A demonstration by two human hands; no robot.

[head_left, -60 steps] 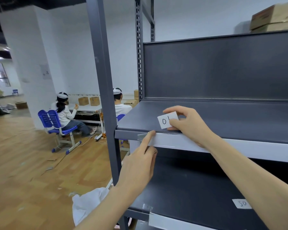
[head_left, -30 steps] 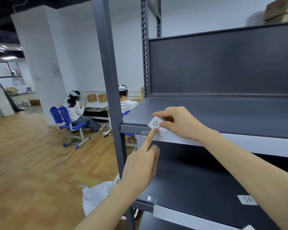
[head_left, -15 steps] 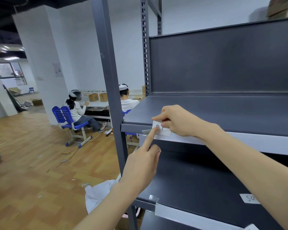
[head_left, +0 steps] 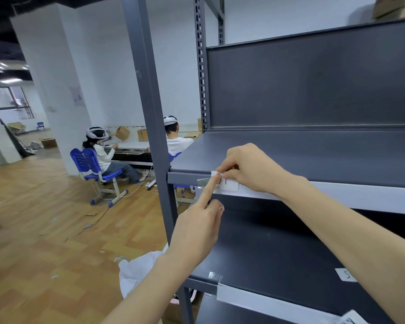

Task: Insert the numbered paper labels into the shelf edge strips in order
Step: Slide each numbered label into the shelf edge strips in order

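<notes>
Head view, at the left front corner of a grey shelf (head_left: 313,155): bare deck behind the white edge strip (head_left: 360,197), free length of strip running right, grey upright (head_left: 150,113) close on the left. White paper label (head_left: 230,185), one dark handwritten stroke showing, flat against the strip's left end; pinched at its top by the right hand (head_left: 250,169), pressed by the straight forefinger of the left hand (head_left: 197,228), other fingers curled, grasping nothing. Second label (head_left: 345,274) loose on the lower shelf (head_left: 267,253). White bag (head_left: 136,270) below; seated people (head_left: 103,155) well apart.

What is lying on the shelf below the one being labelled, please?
A paper label lies on it; only an S shows, since the person's forearm covers the rest.
</notes>
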